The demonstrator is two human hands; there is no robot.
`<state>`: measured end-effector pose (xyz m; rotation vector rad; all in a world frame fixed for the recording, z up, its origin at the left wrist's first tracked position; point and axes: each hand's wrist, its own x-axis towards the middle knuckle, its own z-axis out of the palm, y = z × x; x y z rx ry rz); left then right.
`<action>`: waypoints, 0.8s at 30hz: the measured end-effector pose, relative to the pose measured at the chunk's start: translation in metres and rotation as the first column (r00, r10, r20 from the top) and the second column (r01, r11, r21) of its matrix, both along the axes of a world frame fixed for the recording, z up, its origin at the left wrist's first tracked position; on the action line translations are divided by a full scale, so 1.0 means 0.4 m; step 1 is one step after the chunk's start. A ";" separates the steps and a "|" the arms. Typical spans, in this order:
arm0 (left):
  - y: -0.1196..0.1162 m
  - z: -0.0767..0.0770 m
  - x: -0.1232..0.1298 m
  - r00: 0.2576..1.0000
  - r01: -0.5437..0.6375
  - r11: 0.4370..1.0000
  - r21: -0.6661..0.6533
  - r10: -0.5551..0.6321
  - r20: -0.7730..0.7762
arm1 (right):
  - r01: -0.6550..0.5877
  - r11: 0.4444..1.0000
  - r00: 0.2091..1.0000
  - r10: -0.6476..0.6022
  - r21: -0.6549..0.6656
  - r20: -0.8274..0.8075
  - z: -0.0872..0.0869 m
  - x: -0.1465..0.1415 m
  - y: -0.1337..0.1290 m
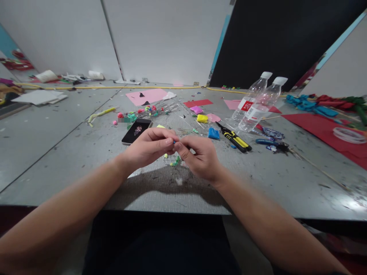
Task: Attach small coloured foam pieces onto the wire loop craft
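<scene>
My left hand [147, 147] and my right hand [202, 156] meet fingertip to fingertip above the table, both in a pinch. Between them shows a tiny blue piece of clay [174, 142], mostly covered by the fingers. Just below the hands is a small wire frame [169, 160] with green and yellow bits on it, partly hidden. Left of my left hand lies a smartphone [137, 130] with a dark screen. Beyond my right hand are a blue clay packet [213, 133], a yellow packet [202, 118] and a pink packet [196, 109].
Black-and-yellow pliers [235, 139] lie on the right, near two clear plastic bottles [259, 101] standing upright. Blue-handled pliers [271, 143] and red sheets [329, 133] are farther right. Colourful clay bits [143, 112] and pink paper [147, 96] lie behind the phone. A yellow cable [114, 88] runs along the back.
</scene>
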<state>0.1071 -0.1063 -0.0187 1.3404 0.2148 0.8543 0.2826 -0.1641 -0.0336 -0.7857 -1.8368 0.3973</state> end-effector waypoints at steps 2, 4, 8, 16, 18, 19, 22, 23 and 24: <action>-0.001 -0.001 -0.001 1.000 0.004 1.000 0.000 -0.004 -0.003 | 0.004 1.000 1.000 -0.004 0.017 0.012 -0.002 0.000 0.000; -0.001 -0.002 -0.002 1.000 0.011 1.000 0.001 -0.011 -0.001 | 0.002 0.999 1.000 -0.002 0.041 0.012 -0.003 0.000 -0.001; 0.003 -0.006 -0.004 1.000 0.026 1.000 0.013 -0.026 0.010 | -0.011 0.997 1.000 0.012 0.073 -0.013 -0.002 0.000 0.000; 0.011 -0.011 -0.010 0.999 0.045 0.997 0.066 -0.044 -0.014 | -0.026 0.999 1.000 0.027 0.024 -0.007 -0.001 0.000 0.002; 0.011 -0.010 -0.009 0.999 0.049 0.997 0.067 -0.049 -0.009 | -0.046 0.999 0.998 0.047 0.024 -0.039 -0.002 0.002 0.005; 0.011 -0.009 -0.008 0.999 0.052 0.996 0.068 -0.052 -0.009 | -0.050 0.999 0.996 0.051 0.019 -0.071 -0.002 0.005 0.007; 0.012 -0.006 -0.007 0.998 0.058 0.996 0.061 -0.057 -0.015 | 0.010 0.998 0.981 -0.021 -0.055 -0.195 -0.004 0.026 0.025; 0.013 -0.006 -0.007 0.998 0.053 0.997 0.053 -0.052 -0.021 | 0.053 0.995 0.972 -0.072 -0.090 -0.225 -0.006 0.036 0.035; 0.015 -0.006 -0.007 0.998 0.048 0.998 0.047 -0.047 -0.029 | 0.098 0.988 0.964 -0.124 -0.122 -0.235 -0.007 0.047 0.047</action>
